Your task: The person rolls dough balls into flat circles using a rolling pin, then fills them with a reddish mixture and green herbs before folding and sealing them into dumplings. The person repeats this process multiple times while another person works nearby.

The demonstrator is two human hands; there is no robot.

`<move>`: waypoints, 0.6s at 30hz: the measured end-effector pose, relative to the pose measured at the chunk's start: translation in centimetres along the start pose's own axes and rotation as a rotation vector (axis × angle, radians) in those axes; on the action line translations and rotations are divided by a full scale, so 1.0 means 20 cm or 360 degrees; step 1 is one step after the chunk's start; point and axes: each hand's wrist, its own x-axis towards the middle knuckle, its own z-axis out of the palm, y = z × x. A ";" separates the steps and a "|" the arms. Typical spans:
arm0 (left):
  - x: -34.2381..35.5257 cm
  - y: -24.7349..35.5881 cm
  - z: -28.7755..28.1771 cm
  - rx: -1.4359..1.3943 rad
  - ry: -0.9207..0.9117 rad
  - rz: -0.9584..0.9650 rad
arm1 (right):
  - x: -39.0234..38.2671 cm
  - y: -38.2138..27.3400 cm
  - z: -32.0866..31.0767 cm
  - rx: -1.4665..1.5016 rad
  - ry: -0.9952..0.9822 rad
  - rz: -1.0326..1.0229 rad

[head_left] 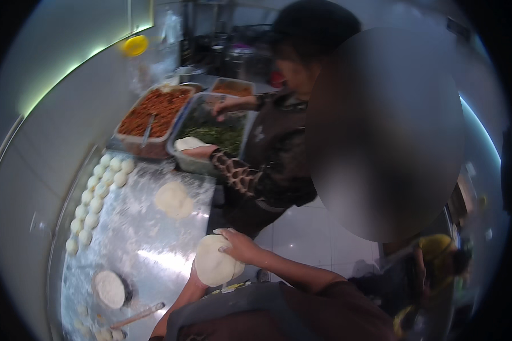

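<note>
A flat round of dough (213,262) is held in front of my body, over the steel work table's (125,227) edge. My left hand (197,278), mostly hidden beneath it, grips it from the lower left. My right hand (236,247) is closed on its upper right, fingers lying over the top. Further up the floured table are more flattened rounds (173,199), with rows of dough balls (96,203) along the left. A bowl of flour (109,288) and a wooden rolling pin (136,315) sit at the lower left.
A co-worker (284,142) stands opposite, holding a pale dough piece (190,143) over a tub of chopped greens (207,131). Containers of red-orange filling (159,105) and orange food (231,87) are at the back. Tiled floor (301,238) shows beyond the table.
</note>
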 end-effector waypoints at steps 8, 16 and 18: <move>0.70 -0.49 -0.02 0.0986 -0.0306 -0.0403 | -0.49 0.42 -0.48 -0.0765 0.0329 -0.0099; 1.47 -1.21 0.25 -0.0035 -0.0194 -0.1325 | -0.89 0.96 -1.18 -0.0733 0.0388 0.0492; 1.64 -1.38 0.33 0.0019 -0.0185 -0.1437 | -0.96 1.08 -1.34 -0.0712 0.0358 0.0568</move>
